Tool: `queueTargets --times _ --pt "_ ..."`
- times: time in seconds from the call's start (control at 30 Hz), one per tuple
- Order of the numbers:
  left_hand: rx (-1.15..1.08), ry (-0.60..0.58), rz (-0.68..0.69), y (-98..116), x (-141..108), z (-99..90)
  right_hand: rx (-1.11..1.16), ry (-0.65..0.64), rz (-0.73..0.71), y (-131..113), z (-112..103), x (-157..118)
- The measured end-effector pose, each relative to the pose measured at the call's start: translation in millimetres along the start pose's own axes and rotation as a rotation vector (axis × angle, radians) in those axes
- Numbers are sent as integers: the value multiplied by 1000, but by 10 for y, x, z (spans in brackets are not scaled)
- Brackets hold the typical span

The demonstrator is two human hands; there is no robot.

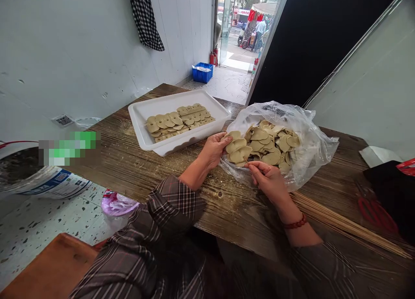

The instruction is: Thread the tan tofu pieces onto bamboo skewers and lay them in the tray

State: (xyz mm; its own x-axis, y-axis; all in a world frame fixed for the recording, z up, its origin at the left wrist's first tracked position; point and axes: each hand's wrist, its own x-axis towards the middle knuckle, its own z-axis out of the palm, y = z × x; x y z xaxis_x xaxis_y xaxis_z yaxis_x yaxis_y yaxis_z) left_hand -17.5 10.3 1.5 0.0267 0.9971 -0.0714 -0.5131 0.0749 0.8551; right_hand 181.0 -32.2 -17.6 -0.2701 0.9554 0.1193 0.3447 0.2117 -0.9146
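My left hand (214, 150) grips a short row of flat tan food slices (238, 153), thumb on top, at the edge of the clear plastic bag. A thin skewer (246, 160) meets the lower end of this row. My right hand (267, 178) pinches that skewer between thumb and fingers. Just beyond both hands, the open plastic bag (319, 149) holds a heap of loose slices (272, 139) of the same kind. To the left, a white tray (139, 128) contains stacked rows of skewered slices (180, 119). How far the skewer runs inside the held slices is hidden.
A bundle of bamboo skewers (343, 221) lies right of my right forearm, near red-handled scissors (378, 212). A bucket (58, 184) is at the left, beside the wooden table (129, 169). Farther off, a blue crate (202, 74) stands near the doorway.
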Motion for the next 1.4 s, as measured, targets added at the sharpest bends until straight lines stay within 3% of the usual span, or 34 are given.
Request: queueTargets --times 0.53,0.7,0.8,0.87,1.0,1.07,1.2,1.4 --pt "46 -58 -14 -94 -27 88 -8 61 -37 28 21 18" --pt "80 -56 49 -41 12 39 117 193 -35 0 -114 54" --pt "290 -14 158 -31 41 -3 199 322 -27 1 -201 89" --pt "554 0 251 -37 58 -30 246 365 -14 10 -229 108" --pt "1189 -38 424 -58 77 -79 267 361 -12 36 -219 124" --pt "1395 -102 464 -68 77 -98 261 347 -10 39 -202 124" --pt "1612 -180 505 -75 49 -101 258 337 0 14 -183 116" --pt "1770 -163 451 -51 -22 -34 235 331 0 -21 -181 108"
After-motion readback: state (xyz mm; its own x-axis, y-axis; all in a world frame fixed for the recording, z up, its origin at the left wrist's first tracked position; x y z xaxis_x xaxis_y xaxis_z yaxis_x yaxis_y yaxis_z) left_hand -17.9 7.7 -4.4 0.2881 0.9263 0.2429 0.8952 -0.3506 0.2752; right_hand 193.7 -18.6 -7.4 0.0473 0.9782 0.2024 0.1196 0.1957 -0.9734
